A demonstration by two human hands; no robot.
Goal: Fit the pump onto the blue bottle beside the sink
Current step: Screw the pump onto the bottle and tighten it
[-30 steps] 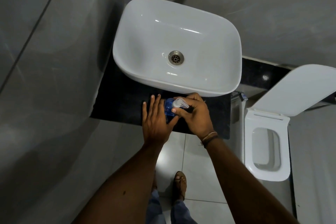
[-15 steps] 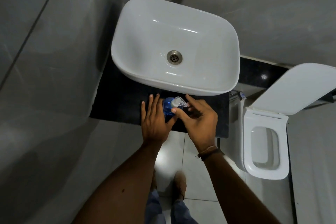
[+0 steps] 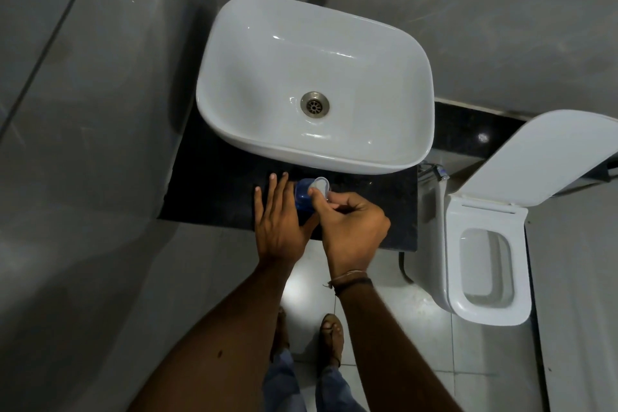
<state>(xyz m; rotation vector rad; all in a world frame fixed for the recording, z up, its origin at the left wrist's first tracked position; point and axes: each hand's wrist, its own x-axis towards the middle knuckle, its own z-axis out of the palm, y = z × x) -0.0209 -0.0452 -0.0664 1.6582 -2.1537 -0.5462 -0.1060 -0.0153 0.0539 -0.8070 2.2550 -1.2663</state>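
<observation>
Near the tabletop's front edge, the left hand steadies the upright blue bottle — fingers spread — while the right hand pinches the pump directly atop it.

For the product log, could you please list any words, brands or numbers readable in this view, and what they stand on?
None can be read.
Small blue plastic bottle with white pump: no label shows from above.
White ceramic sink: no marking visible.
White toilet: no marking visible.

- Black stone counter across the frame's centre.
- White sink sits on its upper part.
- Blue bottle stands below the sink.
</observation>
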